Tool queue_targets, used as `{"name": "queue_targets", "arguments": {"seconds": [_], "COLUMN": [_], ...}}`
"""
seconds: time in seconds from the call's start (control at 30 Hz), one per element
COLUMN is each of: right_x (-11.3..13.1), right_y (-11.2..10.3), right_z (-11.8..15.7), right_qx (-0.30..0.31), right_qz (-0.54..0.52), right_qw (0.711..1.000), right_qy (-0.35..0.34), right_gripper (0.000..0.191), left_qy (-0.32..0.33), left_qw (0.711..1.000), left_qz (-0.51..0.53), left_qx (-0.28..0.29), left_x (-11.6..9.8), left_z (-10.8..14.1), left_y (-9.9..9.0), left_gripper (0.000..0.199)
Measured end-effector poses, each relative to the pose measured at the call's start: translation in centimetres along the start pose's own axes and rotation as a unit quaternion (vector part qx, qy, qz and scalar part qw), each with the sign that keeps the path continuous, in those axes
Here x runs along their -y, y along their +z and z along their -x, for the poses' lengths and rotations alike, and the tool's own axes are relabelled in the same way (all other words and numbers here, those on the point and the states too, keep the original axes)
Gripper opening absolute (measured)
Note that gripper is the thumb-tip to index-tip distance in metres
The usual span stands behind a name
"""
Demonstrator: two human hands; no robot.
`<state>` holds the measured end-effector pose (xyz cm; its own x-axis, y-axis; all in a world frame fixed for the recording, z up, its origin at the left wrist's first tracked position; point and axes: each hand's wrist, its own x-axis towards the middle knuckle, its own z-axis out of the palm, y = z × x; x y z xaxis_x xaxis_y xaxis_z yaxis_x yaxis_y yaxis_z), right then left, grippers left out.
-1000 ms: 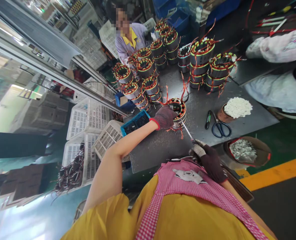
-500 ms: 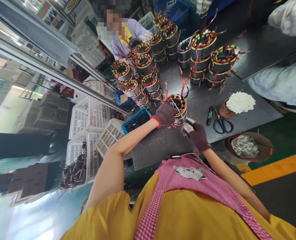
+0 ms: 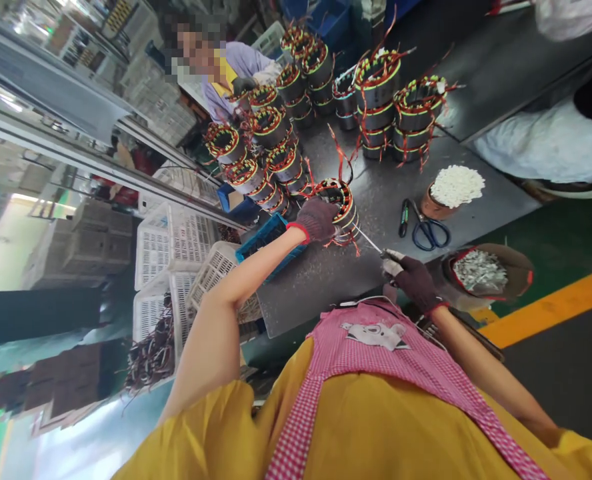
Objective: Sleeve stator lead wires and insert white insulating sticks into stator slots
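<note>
Fingers (image 3: 329, 215) of my gloved left hand grip the copper-wound stator (image 3: 346, 217), red leads (image 3: 340, 150) sprouting, upright on the dark surface (image 3: 316, 293); my right fingers (image 3: 392, 264) pinch a thin steel rod (image 3: 367, 238) reaching it.

Room to pass lies over the table (image 3: 316, 300) between the wired coil (image 3: 345, 220) and the scissors (image 3: 430, 233), though a thin metal rod (image 3: 369, 239) crosses near the coil, stacked coils (image 3: 376, 107) block the far side, and a blue tray (image 3: 271, 240) crowds the left edge.
</note>
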<state>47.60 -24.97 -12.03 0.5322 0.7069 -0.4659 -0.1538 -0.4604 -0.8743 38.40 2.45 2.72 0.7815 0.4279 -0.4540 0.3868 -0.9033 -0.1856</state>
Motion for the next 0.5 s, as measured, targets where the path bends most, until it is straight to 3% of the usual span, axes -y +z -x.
{"name": "queue_targets", "arguments": {"seconds": [0.3, 0.5], "right_x": [1.1, 3.4], "right_y": [0.5, 0.3], "right_z": [-0.8, -1.4], "right_qx": [0.042, 0.148], "right_qz": [-0.018, -0.139], "right_qw": [0.999, 0.976], "right_qy": [0.023, 0.081], "right_gripper": [0.063, 0.057], "left_qy": [-0.029, -0.029], "left_qw": [0.998, 0.999], "left_qz": [-0.036, -0.026], "left_qx": [0.032, 0.032], "left_x": [-0.6, -0.9], "left_z": [-0.4, -1.2], "left_y": [-0.8, -0.4], "left_gripper": [0.045, 0.046]}}
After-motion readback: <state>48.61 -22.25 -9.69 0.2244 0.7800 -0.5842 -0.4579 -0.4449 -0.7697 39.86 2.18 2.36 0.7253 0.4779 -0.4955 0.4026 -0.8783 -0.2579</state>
